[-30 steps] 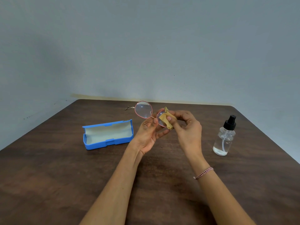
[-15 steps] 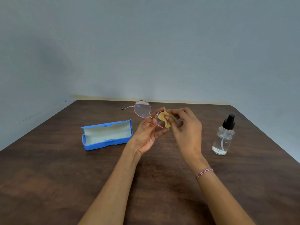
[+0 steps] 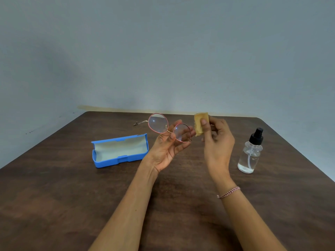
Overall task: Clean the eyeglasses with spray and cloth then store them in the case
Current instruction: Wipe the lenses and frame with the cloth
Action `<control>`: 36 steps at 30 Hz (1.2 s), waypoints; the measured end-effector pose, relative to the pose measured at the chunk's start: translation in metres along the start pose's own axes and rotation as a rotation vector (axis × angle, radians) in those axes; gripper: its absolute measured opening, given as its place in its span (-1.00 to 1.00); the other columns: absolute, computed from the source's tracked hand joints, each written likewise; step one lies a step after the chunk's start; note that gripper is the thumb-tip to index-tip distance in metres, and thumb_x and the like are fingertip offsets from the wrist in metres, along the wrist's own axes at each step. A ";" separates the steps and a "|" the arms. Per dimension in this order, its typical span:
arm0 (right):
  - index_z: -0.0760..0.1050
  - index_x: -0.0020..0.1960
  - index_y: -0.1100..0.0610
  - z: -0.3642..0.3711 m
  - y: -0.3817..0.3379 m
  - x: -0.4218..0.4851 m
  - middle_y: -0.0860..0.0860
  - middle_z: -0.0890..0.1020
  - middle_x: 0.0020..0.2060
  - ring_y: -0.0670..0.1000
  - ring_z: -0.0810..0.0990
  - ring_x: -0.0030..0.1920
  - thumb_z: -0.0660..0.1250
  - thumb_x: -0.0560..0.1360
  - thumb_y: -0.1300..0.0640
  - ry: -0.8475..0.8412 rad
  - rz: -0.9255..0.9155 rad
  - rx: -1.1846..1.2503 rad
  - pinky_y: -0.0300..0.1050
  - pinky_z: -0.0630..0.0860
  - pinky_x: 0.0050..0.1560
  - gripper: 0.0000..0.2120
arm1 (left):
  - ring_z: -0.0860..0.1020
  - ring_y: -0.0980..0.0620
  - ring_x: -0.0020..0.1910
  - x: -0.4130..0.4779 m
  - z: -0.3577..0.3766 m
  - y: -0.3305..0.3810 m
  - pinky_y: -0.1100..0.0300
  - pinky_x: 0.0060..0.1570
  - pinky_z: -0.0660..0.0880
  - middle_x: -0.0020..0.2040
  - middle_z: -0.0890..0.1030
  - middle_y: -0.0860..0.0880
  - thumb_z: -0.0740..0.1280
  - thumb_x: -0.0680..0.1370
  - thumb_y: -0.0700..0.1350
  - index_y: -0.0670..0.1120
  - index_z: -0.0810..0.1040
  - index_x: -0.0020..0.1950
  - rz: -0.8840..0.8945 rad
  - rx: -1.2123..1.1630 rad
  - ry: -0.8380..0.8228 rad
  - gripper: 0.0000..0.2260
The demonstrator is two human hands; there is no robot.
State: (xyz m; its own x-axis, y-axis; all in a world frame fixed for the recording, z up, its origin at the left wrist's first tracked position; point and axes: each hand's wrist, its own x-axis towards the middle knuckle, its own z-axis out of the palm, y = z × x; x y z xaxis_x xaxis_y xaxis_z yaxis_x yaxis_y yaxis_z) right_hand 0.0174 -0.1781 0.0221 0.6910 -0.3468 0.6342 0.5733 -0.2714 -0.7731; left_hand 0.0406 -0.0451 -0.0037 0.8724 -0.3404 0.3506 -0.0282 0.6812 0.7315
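Note:
Round eyeglasses (image 3: pixel 158 123) with a thin pink frame hang above the table, gripped at the bridge by my left hand (image 3: pixel 167 148). One temple arm sticks out to the left. My right hand (image 3: pixel 216 144) pinches a small folded yellow cloth (image 3: pixel 200 125) between thumb and fingers, just to the right of the right lens and apart from it. The blue case (image 3: pixel 119 150) lies open on the table at the left, its pale lining showing and nothing inside. A clear spray bottle (image 3: pixel 250 154) with a black nozzle stands upright at the right.
The dark wooden table (image 3: pixel 54 196) runs to a grey wall at the back and left. Its right edge slants close behind the bottle.
My right hand has lifted the cloth off the right lens and moved it a little to the right. The glasses now show both lenses uncovered.

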 end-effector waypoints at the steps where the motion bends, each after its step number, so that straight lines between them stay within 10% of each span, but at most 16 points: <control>1: 0.53 -0.04 -0.01 -0.001 0.002 0.002 -0.04 0.57 -0.18 0.01 0.55 -0.22 0.28 0.53 -0.02 0.018 0.060 0.020 -0.09 0.50 -0.19 -0.88 | 0.65 -0.10 0.02 0.000 0.001 0.000 0.17 -0.18 0.62 0.05 0.66 -0.18 0.64 0.10 -0.02 -0.07 0.57 0.11 -0.001 0.005 -0.008 -0.38; 12: 0.53 -0.06 0.13 0.004 -0.002 -0.010 -0.08 0.43 -0.10 -0.25 0.46 -0.19 0.41 0.43 0.27 -0.097 -0.231 -0.214 -0.53 0.34 -0.18 -0.87 | 0.66 0.05 -0.11 0.004 -0.002 -0.009 0.21 -0.24 0.61 -0.07 0.69 -0.05 0.66 0.06 0.03 0.01 0.69 0.01 -0.024 0.118 0.027 -0.47; 20: 0.58 0.12 0.14 0.010 -0.002 -0.019 -0.03 0.49 -0.02 -0.07 0.49 0.03 0.38 0.47 0.19 -0.389 -0.468 -0.246 -0.38 0.43 0.00 -0.77 | 0.63 0.14 -0.21 0.003 -0.014 0.005 0.31 -0.28 0.58 -0.11 0.68 -0.02 0.66 0.08 0.04 0.04 0.69 -0.01 0.074 0.023 0.070 -0.49; 32: 0.52 0.23 0.15 0.013 -0.001 -0.017 -0.08 0.38 0.12 -0.04 0.40 0.08 0.32 0.46 0.35 -0.398 -0.577 -0.303 -0.41 0.33 0.15 -0.64 | 0.66 0.12 -0.09 -0.001 -0.010 0.006 0.28 -0.26 0.59 -0.03 0.69 0.00 0.59 0.13 0.17 0.04 0.68 0.03 0.001 0.172 0.042 -0.49; 36: 0.55 0.21 0.13 0.005 -0.001 -0.013 -0.02 0.44 0.04 -0.02 0.39 0.03 0.20 0.47 0.23 -0.299 -0.580 -0.440 -0.26 0.44 -0.07 -0.65 | 0.63 0.17 -0.20 0.000 -0.009 0.006 0.29 -0.35 0.58 -0.15 0.68 0.07 0.59 0.09 0.22 0.06 0.69 0.00 -0.033 0.199 0.035 -0.47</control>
State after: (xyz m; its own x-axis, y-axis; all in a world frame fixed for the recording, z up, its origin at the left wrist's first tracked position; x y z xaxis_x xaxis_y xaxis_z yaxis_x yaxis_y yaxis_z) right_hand 0.0107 -0.1687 0.0145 0.4597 0.1977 0.8658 0.6948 -0.6873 -0.2119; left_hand 0.0451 -0.0355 -0.0048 0.8910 -0.3352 0.3063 -0.0921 0.5271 0.8448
